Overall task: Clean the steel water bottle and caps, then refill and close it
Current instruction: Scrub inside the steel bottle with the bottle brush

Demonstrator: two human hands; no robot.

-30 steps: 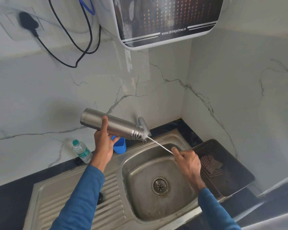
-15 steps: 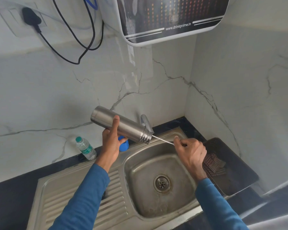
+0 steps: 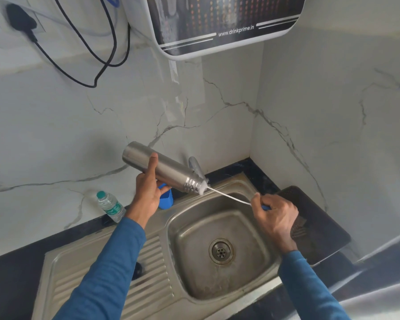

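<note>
My left hand (image 3: 147, 189) grips the steel water bottle (image 3: 165, 170) around its middle and holds it nearly level above the sink (image 3: 189, 227), mouth pointing right. White bristles of a bottle brush (image 3: 226, 195) show at the mouth. The brush's thin wire stem runs right into my right hand (image 3: 275, 215), which grips the blue handle. A blue cap (image 3: 165, 199) stands on the sink's back rim, partly hidden behind my left hand.
A steel tap (image 3: 195, 166) rises behind the bottle's neck. A small plastic water bottle (image 3: 111, 206) stands at the back left. A dark tray (image 3: 319, 225) with a scrubber sits right of the basin. A water purifier (image 3: 217, 21) hangs above.
My right hand has drawn the brush back out to the right, so more wire stem shows and the bristles sit at the bottle's mouth. The bottle stays in my left hand.
</note>
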